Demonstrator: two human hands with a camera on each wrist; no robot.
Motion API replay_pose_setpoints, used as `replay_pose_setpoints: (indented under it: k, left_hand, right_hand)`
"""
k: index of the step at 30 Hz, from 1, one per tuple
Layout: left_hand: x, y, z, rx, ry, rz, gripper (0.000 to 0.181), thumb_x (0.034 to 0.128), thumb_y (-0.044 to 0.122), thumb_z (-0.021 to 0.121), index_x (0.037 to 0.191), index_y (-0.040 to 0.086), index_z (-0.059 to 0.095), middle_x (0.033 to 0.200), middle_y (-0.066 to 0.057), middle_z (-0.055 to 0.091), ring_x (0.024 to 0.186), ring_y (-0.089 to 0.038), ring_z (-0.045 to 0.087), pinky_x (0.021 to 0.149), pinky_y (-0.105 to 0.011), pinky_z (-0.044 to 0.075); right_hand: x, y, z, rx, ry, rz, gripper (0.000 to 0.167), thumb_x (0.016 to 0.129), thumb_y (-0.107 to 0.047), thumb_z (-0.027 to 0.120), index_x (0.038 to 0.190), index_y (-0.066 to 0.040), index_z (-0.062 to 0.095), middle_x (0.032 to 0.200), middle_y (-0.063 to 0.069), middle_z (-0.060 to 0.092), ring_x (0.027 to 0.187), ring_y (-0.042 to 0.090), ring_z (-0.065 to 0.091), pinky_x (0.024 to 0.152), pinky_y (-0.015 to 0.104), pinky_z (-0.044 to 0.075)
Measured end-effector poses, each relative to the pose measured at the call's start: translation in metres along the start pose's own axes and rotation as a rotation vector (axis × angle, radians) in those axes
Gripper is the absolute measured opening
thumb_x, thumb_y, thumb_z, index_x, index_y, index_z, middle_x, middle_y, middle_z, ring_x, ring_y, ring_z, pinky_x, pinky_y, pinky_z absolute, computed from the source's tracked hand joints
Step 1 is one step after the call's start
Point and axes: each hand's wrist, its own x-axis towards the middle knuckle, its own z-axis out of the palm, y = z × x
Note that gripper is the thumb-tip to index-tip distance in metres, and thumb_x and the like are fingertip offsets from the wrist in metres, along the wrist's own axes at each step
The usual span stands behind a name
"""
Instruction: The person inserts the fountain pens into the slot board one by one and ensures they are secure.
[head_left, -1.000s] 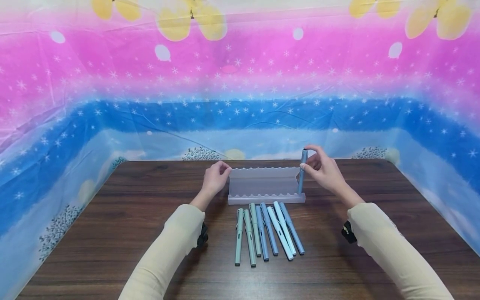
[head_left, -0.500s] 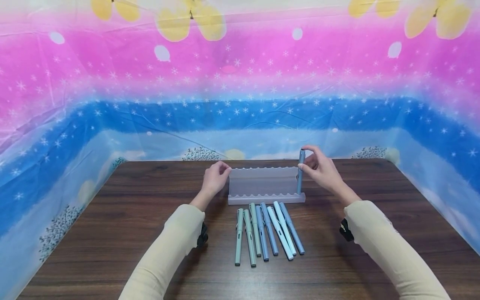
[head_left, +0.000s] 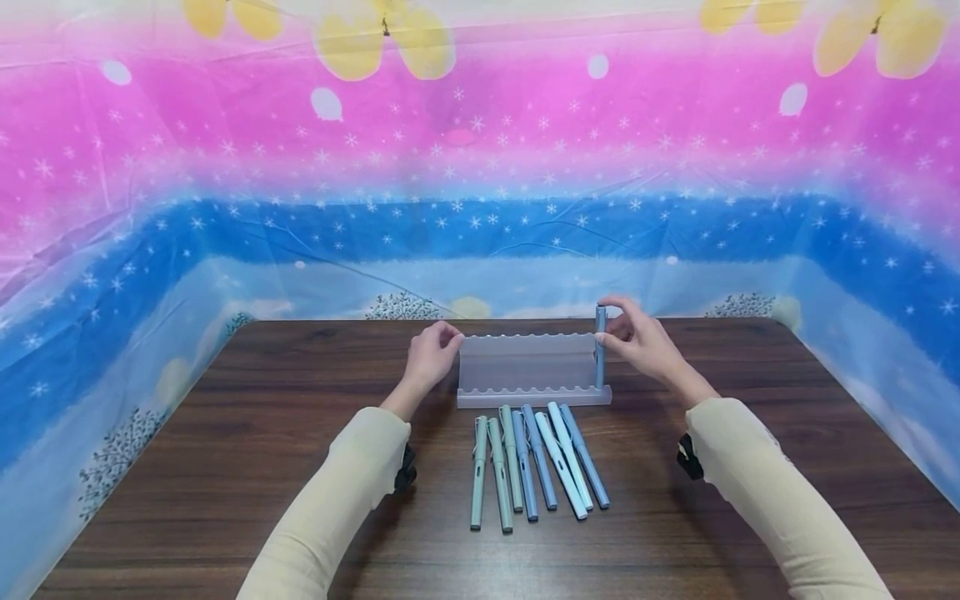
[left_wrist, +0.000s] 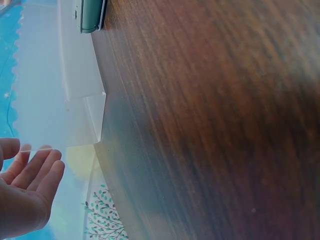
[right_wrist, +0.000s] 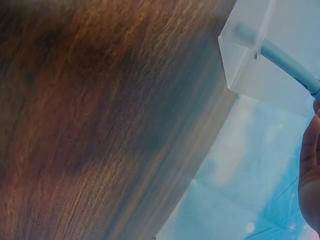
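A frosted translucent rack (head_left: 525, 367) with scalloped edges stands near the table's back. My left hand (head_left: 431, 358) pinches its upper left corner between thumb and fingers; the left wrist view shows the hand (left_wrist: 30, 185) at the sheet's edge. My right hand (head_left: 645, 337) holds a blue-grey pen (head_left: 601, 350) upright at the rack's right end. In the right wrist view the lower end of this pen (right_wrist: 287, 64) is behind the translucent front lip, and the hand (right_wrist: 311, 170) is partly out of frame.
Several pens lie in front of the rack: green ones (head_left: 477, 475) at left, blue ones (head_left: 536, 458) in the middle and at right, pale blue ones (head_left: 561, 467) between. A patterned cloth (head_left: 480, 225) hangs behind the brown wooden table (head_left: 262, 417).
The right hand and its pen have shifted slightly left, and the pen has come lower and more upright at the rack's right end. The left hand and the lying pens have not moved.
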Motion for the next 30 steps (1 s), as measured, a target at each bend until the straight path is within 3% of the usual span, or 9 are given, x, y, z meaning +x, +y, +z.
replay_pose_setpoints:
  k: [30]
  left_hand:
    - [0.0008,-0.0032,0.0006,-0.003,0.000,0.036,0.016,0.0885,0.017,0.053,0.091,0.003,0.059,0.091,-0.011,0.062,0.089,-0.025,0.055,0.079,-0.038,0.040]
  right_hand:
    - [0.0052,0.0046,0.0056,0.014,-0.026,0.089,0.052,0.086,-0.014,0.058,0.134,-0.014,0.037,0.094,0.012,0.060,0.071,0.020,0.058,0.062,0.038,0.046]
